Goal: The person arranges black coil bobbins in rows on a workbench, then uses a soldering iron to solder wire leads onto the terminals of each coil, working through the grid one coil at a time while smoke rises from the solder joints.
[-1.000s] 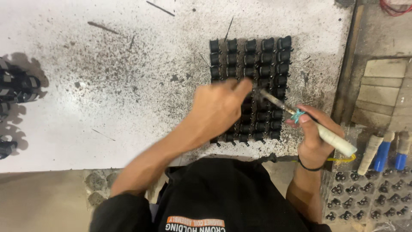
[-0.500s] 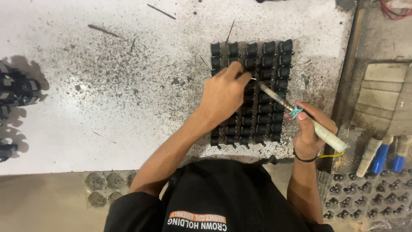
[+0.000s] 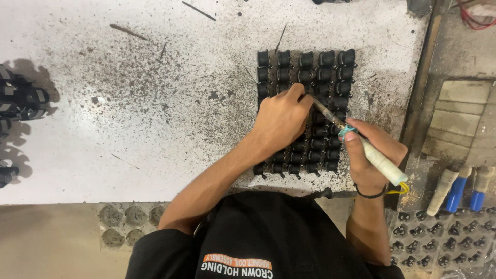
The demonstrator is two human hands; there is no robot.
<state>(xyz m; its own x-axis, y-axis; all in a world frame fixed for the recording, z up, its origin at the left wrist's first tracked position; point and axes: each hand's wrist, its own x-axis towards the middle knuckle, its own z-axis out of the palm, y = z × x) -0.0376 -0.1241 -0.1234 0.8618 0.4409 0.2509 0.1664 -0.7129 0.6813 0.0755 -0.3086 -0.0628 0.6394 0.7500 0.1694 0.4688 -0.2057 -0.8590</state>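
I'm gripping the soldering iron (image 3: 361, 147) in my right hand (image 3: 373, 155), tip just beside my left hand (image 3: 281, 121), w/ its fingers pinching down on the black coil grid (image 3: 330, 67) on the bench (image 3: 129, 103). Looks mid-row; the next touch needs a steady tip on the next part.

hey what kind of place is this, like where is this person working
Probably a small electronics or coil assembly workshop. The right hand holds a soldering iron over a grid of small black parts that the left hand steadies, on a scorched white bench, with spare tool handles nearby.
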